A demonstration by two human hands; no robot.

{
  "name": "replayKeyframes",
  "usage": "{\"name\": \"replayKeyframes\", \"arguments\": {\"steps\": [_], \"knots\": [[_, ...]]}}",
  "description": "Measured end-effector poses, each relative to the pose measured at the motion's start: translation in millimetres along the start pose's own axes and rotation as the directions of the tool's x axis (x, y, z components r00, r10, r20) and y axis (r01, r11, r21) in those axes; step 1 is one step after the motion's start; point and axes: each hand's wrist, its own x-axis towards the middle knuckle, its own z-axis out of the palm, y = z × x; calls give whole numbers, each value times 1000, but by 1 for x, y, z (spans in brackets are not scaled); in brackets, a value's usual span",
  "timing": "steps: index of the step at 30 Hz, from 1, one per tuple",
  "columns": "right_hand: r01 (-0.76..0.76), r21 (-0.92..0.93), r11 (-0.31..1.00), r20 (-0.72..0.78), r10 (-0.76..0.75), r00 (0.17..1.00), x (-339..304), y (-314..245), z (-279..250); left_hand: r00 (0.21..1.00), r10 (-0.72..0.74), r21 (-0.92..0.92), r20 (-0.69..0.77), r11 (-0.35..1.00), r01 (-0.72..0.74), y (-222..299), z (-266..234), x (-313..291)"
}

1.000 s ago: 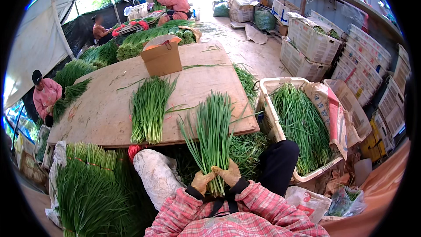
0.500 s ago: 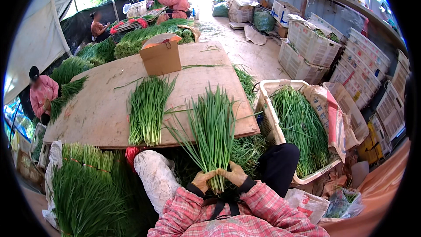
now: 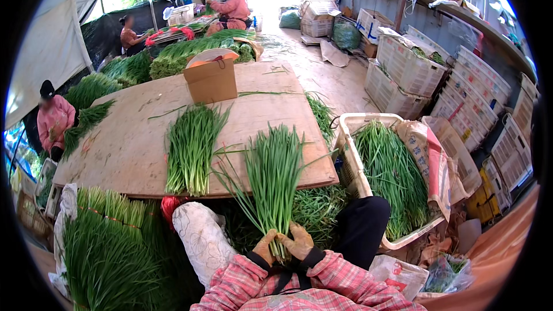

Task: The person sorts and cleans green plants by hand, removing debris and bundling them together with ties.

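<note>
In front of my lap I hold a loose bunch of green chives [image 3: 273, 175], pale stem ends toward me and leaf tips fanned out over the board's near edge. My left hand [image 3: 265, 247], in a tan glove, is closed around the stems from the left. From the right, my gloved right hand [image 3: 297, 243] closes on the same stems, its fingers close to the left hand's. Another chive bunch [image 3: 194, 148] lies on the wooden board [image 3: 121, 155] just beyond, to the left.
A brown cardboard box [image 3: 211, 82] stands on the board. Tied chives [image 3: 112, 247] are piled at my left. On my right, a white crate [image 3: 354, 164] holds loose chives. Stacked crates [image 3: 412, 66] line the right wall. Several people work at the left and far side.
My hands have come slightly down with the chives, and the right hand's fingers have shifted on the stems. The whole view has tilted a little. The bunch on the board stays put.
</note>
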Motion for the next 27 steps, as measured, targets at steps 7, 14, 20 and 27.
{"name": "replayKeyframes", "arguments": {"steps": [7,14,20,27], "knots": [[-144,320,937,118,111,987,2,42,-1,989,149,179,-8,973,-145,7,61,-11],[-120,357,926,164,64,984,5,39,-8,997,-68,54,43,996,66,11,28,-7],[-390,501,773,197,337,920,9,24,-20,996,76,-78,56,994,-72,13,48,-10],[92,135,987,-243,-57,968,-1,-9,-35,989,58,-162,136,986,-36,14,53,-10]]}}
